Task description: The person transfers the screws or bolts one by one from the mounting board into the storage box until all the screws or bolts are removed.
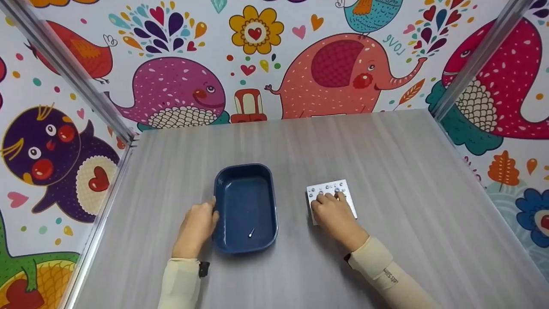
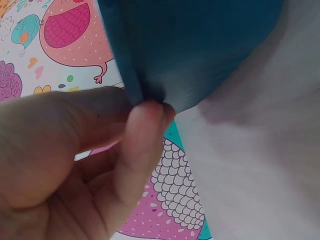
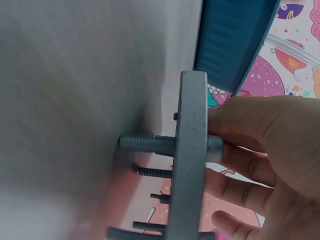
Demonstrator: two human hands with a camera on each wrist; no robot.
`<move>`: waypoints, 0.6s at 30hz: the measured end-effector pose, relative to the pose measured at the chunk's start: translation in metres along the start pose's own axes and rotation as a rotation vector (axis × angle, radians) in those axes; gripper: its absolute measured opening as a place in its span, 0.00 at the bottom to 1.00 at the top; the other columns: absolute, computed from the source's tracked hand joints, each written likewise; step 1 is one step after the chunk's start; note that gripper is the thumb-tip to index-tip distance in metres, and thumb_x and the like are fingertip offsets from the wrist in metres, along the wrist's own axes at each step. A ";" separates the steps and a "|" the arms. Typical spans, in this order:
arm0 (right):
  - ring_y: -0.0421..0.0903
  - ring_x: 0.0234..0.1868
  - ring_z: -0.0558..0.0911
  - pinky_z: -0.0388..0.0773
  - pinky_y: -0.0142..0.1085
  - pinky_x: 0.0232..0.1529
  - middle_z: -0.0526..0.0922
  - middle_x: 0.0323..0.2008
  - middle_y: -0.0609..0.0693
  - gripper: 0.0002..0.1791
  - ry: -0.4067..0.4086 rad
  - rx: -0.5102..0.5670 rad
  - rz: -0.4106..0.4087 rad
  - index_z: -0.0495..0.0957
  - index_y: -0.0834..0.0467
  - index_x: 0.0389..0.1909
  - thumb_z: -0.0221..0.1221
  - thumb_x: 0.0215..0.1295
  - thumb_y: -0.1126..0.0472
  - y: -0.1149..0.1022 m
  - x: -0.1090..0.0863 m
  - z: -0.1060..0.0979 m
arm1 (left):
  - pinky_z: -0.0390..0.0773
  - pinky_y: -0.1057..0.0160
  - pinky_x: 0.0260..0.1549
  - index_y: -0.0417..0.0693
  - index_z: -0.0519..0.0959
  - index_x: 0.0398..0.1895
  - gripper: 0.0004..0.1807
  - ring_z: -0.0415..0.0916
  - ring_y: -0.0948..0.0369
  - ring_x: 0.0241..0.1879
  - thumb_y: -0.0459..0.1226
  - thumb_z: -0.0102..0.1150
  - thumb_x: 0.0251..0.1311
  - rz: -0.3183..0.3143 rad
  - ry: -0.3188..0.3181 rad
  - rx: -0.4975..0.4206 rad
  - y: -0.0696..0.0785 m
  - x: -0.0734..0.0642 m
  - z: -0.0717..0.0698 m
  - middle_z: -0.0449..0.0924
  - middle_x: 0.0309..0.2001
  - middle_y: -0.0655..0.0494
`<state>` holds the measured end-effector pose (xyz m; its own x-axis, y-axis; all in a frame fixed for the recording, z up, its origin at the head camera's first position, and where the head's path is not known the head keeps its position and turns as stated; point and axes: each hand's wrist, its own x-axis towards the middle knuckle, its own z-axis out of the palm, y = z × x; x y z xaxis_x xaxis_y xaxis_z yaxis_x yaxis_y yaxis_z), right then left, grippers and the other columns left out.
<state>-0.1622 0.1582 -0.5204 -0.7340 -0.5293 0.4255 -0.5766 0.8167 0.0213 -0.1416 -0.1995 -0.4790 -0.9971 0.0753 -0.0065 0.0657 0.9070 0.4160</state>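
Note:
My left hand (image 1: 196, 225) pinches the left wall of a deep blue plastic tray (image 1: 215, 193) between thumb and fingers; the left wrist view shows the tray wall (image 2: 125, 60) between them. One small metal screw (image 1: 251, 233) lies on the tray floor near its front. To the right sits a silver metal plate (image 1: 349, 201) set with several bolts and screws. My right hand (image 1: 336, 219) is over it, its fingers curled around a thick bolt head (image 3: 215, 148). Threaded shanks, among them a thick bolt shank (image 3: 147, 144), stick out below the plate in the right wrist view.
Tray and plate stand apart on a grey wood-grain table (image 1: 296, 150). Printed cartoon panels (image 1: 253, 64) rise behind and at both sides, with metal frame posts (image 1: 68, 73) at the corners.

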 end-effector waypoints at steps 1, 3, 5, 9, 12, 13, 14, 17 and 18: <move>0.54 0.29 0.79 0.72 0.55 0.40 0.78 0.26 0.52 0.09 -0.007 0.008 0.007 0.77 0.59 0.24 0.70 0.46 0.69 0.002 -0.001 -0.001 | 0.79 0.42 0.40 0.27 0.71 0.65 0.25 0.80 0.36 0.46 0.30 0.58 0.66 0.001 0.003 -0.002 0.000 -0.001 0.001 0.77 0.52 0.26; 0.54 0.29 0.79 0.72 0.55 0.40 0.77 0.26 0.52 0.11 -0.010 0.029 0.015 0.77 0.59 0.24 0.71 0.45 0.69 0.005 -0.004 -0.004 | 0.80 0.42 0.40 0.27 0.71 0.64 0.25 0.81 0.36 0.46 0.29 0.58 0.65 0.008 0.013 -0.003 0.001 -0.001 0.003 0.77 0.52 0.26; 0.53 0.29 0.79 0.71 0.54 0.40 0.77 0.27 0.51 0.12 -0.008 0.043 0.023 0.76 0.58 0.24 0.72 0.45 0.69 0.007 -0.004 -0.004 | 0.80 0.42 0.39 0.26 0.71 0.64 0.25 0.81 0.36 0.45 0.29 0.58 0.65 0.010 0.019 -0.001 0.001 -0.001 0.003 0.78 0.52 0.26; 0.53 0.28 0.80 0.70 0.52 0.39 0.77 0.26 0.51 0.10 0.001 0.052 0.020 0.77 0.58 0.25 0.71 0.49 0.67 0.008 -0.005 -0.004 | 0.81 0.44 0.39 0.26 0.72 0.63 0.24 0.82 0.38 0.45 0.29 0.59 0.65 0.001 0.017 0.002 0.003 -0.002 0.003 0.78 0.51 0.26; 0.53 0.28 0.80 0.70 0.53 0.40 0.77 0.25 0.51 0.09 0.005 0.060 0.020 0.77 0.58 0.25 0.70 0.52 0.67 0.008 -0.007 -0.005 | 0.81 0.43 0.38 0.26 0.73 0.62 0.24 0.82 0.38 0.44 0.28 0.59 0.65 -0.002 0.016 0.004 0.003 -0.002 0.003 0.78 0.51 0.26; 0.53 0.27 0.80 0.71 0.53 0.40 0.76 0.25 0.51 0.09 0.006 0.063 0.020 0.77 0.59 0.25 0.70 0.52 0.67 0.008 -0.007 -0.005 | 0.80 0.43 0.38 0.26 0.73 0.62 0.24 0.82 0.38 0.44 0.29 0.59 0.65 0.001 0.019 0.003 0.003 -0.002 0.003 0.79 0.50 0.26; 0.53 0.27 0.80 0.71 0.53 0.40 0.76 0.25 0.52 0.09 0.011 0.067 0.019 0.77 0.59 0.25 0.70 0.53 0.67 0.008 -0.007 -0.006 | 0.80 0.43 0.38 0.26 0.73 0.62 0.24 0.82 0.37 0.44 0.29 0.59 0.64 0.005 0.022 0.002 0.003 -0.002 0.002 0.79 0.50 0.26; 0.53 0.25 0.80 0.73 0.52 0.40 0.76 0.25 0.51 0.10 0.040 0.078 0.004 0.76 0.59 0.25 0.70 0.52 0.68 0.009 -0.006 -0.008 | 0.80 0.42 0.39 0.26 0.73 0.62 0.23 0.81 0.37 0.44 0.28 0.59 0.64 0.017 0.028 0.002 0.001 -0.002 0.001 0.79 0.49 0.26; 0.53 0.24 0.80 0.73 0.52 0.40 0.76 0.25 0.51 0.10 0.054 0.080 -0.001 0.76 0.59 0.25 0.70 0.52 0.68 0.010 -0.006 -0.009 | 0.80 0.42 0.39 0.26 0.73 0.62 0.23 0.81 0.37 0.44 0.28 0.59 0.64 0.019 0.030 0.000 0.001 -0.001 0.001 0.79 0.49 0.26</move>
<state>-0.1605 0.1713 -0.5144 -0.7146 -0.5150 0.4734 -0.6056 0.7942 -0.0502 -0.1401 -0.1984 -0.4795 -0.9964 0.0795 0.0287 0.0842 0.9057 0.4154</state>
